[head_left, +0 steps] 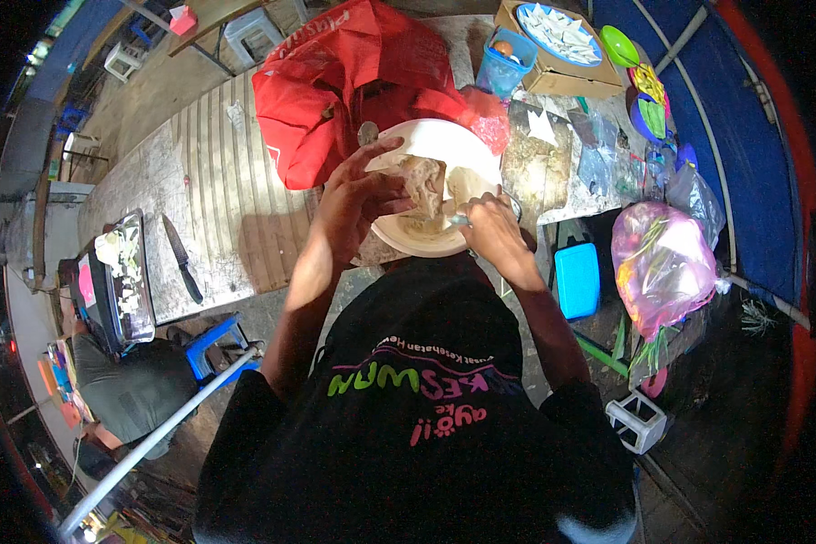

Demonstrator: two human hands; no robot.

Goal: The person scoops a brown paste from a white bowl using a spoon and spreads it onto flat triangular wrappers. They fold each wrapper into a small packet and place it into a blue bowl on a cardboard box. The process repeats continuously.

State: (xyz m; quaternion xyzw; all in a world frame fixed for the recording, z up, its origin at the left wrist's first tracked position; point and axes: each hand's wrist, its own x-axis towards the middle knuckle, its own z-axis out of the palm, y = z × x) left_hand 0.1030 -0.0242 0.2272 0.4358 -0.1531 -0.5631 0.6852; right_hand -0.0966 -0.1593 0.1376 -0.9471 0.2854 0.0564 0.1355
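Note:
A white bowl (444, 133) stands at the table's near edge in front of me, with sticky beige paste (423, 183) heaped in it. My left hand (358, 195) reaches over the bowl's left side, its fingers apart and beside the paste; the fingertips seem to touch it. At the bowl's right rim, my right hand (494, 228) is closed. A short pale-grey end of a utensil (460, 220) shows at its fingers, but its kind is hidden. A small round greyish thing (368, 133) shows just beyond my left fingertips.
A red bag (335, 82) lies behind the bowl. Back right are a blue container (505, 68) and a blue plate of white folded pieces (560, 34) on a cardboard box (553, 83). Left lie a knife (182, 258) and a tray (138, 299). A plastic bag (664, 263) hangs right.

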